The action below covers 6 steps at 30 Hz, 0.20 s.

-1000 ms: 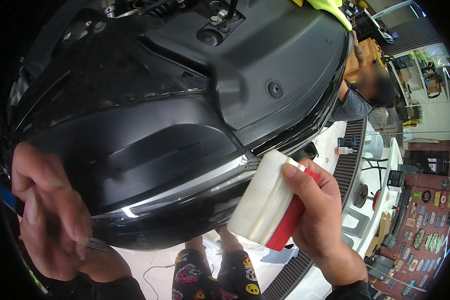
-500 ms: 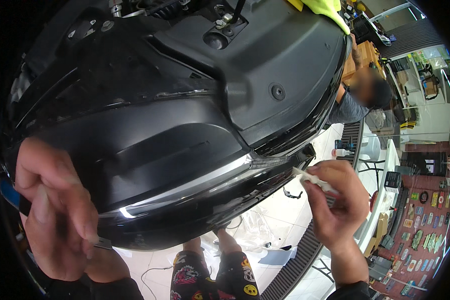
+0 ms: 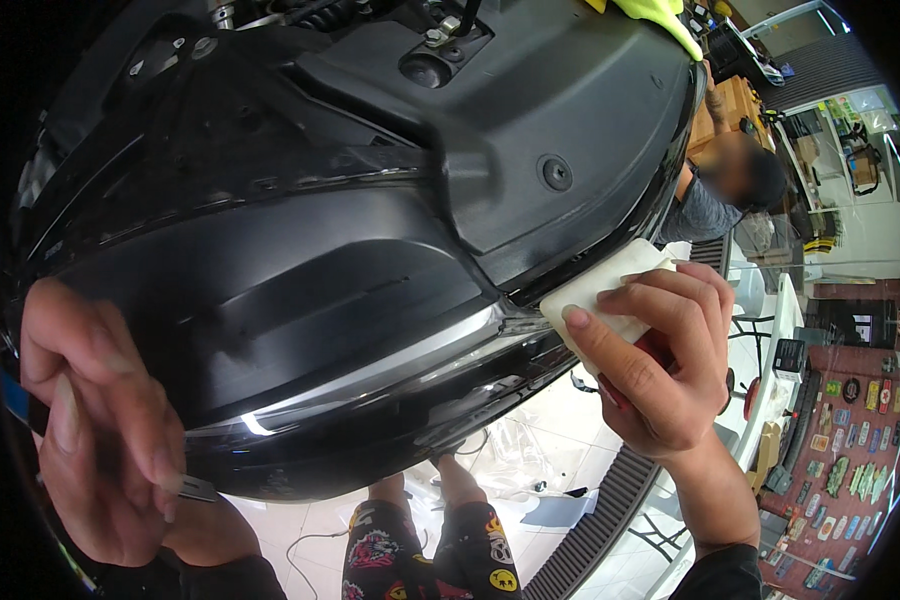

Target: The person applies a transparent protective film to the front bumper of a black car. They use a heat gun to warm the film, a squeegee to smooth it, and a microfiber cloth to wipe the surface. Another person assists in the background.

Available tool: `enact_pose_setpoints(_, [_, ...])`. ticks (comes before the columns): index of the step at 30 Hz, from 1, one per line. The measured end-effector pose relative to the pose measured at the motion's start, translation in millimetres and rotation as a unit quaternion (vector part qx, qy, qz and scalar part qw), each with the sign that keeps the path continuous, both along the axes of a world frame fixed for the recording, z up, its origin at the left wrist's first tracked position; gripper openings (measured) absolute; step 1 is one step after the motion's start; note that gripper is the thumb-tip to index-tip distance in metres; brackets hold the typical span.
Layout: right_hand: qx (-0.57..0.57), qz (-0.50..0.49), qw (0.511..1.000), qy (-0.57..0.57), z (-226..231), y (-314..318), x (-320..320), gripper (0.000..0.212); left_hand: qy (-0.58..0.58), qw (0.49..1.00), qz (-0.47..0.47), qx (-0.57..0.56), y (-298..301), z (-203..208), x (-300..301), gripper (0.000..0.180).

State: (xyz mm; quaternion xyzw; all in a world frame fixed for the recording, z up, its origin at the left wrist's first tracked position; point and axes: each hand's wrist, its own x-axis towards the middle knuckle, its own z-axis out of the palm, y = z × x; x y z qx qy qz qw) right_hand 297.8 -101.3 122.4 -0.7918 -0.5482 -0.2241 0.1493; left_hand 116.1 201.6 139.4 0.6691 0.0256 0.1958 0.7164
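My right hand (image 3: 670, 350) grips a folded white cloth (image 3: 595, 285) between thumb and fingers. The cloth lies at the edge where the car's glossy black bumper (image 3: 370, 435) meets the black plastic cover (image 3: 560, 110). Close to the camera at the left, my left hand (image 3: 100, 430) is closed, its fingers bent together. From its fingertips pokes a thin, flat metal blade (image 3: 198, 489); the rest of that tool is hidden. Beyond the left hand stretches a smooth black body panel (image 3: 320, 270) with a bright silver reflection along its lower edge.
Another person (image 3: 715, 190) leans at the car's far right side. A yellow-green cloth (image 3: 660, 20) lies on the cover's far edge. Clear plastic sheeting (image 3: 515, 450) and a thin cable (image 3: 300, 545) lie on the tiled floor. A white table (image 3: 770, 370) stands at the right.
My right hand has moved slightly up, bringing the white cloth, now spread wider, against the panel edge. The left hand has barely shifted and keeps its blade.
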Motion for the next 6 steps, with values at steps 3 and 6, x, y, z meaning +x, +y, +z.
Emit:
enact_pose_setpoints(3, [0.001, 0.005, 1.000, -0.002, -1.4, -0.1, 0.9, 0.041, 0.001, 1.000, 0.003, 0.002, -1.2, 0.5, 1.1, 0.023])
enact_pose_setpoints(6, [0.007, 0.005, 1.000, 0.009, -2.7, 1.3, -0.2, 0.042, 0.007, 1.000, 0.004, -0.005, -0.2, 2.3, 1.4, 0.024])
